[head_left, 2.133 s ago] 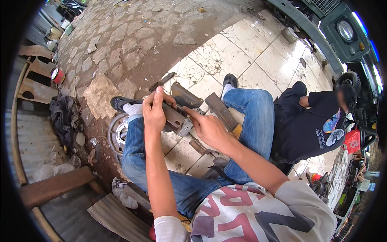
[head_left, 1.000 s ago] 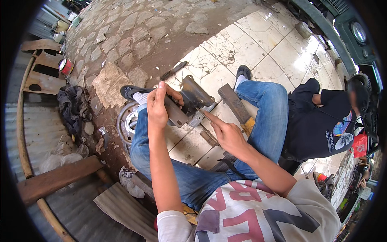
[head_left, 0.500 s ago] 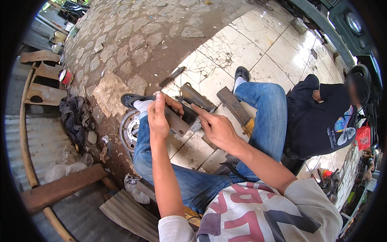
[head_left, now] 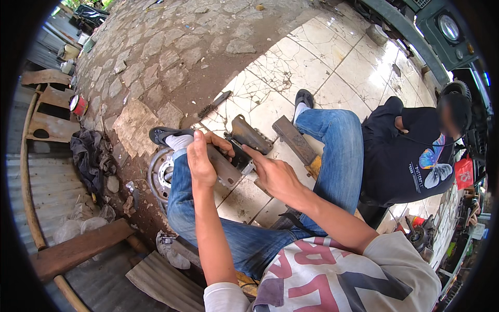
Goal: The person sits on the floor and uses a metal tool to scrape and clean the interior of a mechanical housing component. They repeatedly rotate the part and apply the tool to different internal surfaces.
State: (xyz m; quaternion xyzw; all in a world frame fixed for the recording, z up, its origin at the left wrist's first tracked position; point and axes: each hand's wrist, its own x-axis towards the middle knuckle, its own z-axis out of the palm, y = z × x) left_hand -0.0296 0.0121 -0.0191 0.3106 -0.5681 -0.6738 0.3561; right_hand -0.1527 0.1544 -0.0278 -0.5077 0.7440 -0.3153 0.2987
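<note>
Between my knees I hold a brown metal bracket (head_left: pixel 224 169) with holes near its end and a dark inner face. My left hand (head_left: pixel 201 161) is closed round its left side, the thumb pointing up and the fingers over the far edge. From the right, my right hand (head_left: pixel 278 177) grips its other side, with the index finger stretched onto the dark inner face; the other fingers are partly hidden. Just beyond lies a similar curved metal piece (head_left: pixel 252 135) on the tiles. A rusty rectangular steel bar (head_left: pixel 296 138) rests beside my right leg.
A dark wire brush (head_left: pixel 214 104) lies at the tile edge. A round metal wheel rim (head_left: pixel 160 174) sits by my left leg. A person in dark clothes (head_left: pixel 405 151) sits close on my right. A wooden plank (head_left: pixel 86 242) and corrugated sheets stand on the left, a vehicle front at upper right.
The whole view has shifted slightly, with most things now a little further left. Both hands keep nearly the same hold on the metal bracket.
</note>
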